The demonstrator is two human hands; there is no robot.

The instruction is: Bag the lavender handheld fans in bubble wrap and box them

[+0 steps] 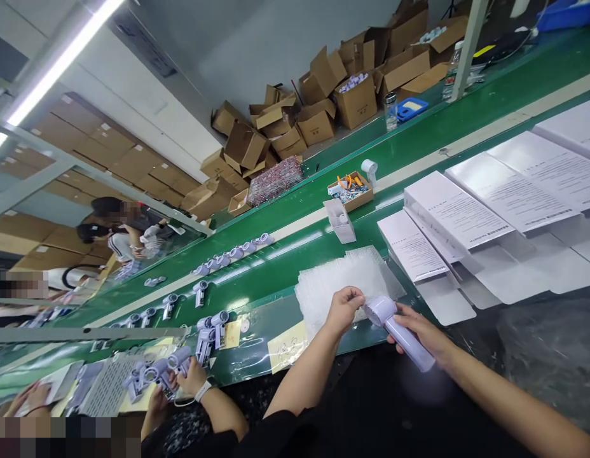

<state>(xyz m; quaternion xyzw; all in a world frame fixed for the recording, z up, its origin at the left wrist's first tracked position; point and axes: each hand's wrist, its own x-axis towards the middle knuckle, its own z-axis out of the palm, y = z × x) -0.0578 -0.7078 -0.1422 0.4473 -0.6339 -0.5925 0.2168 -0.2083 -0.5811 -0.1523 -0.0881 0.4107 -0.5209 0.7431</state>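
A pale purple handheld fan (409, 343) is tilted in front of me, its round head up to the left and its handle down to the right. My right hand (421, 331) is closed around the fan near the top of the handle. At the edge of the fan head, my left hand (343, 310) has thumb and fingertips pinched together; what is between them is too small to make out. Just beyond my hands lies a stack of clear bubble-wrap bags (333, 286) on the green bench. Beside it is a handwritten paper note (286, 348).
White printed boxes (459, 213) with open flaps lie in a row at right. Behind the bags stand a small white box (340, 221) and a carton of parts (356, 194). More fans (235, 252) line the green conveyor. At left, a co-worker's hands (192, 378) hold fans.
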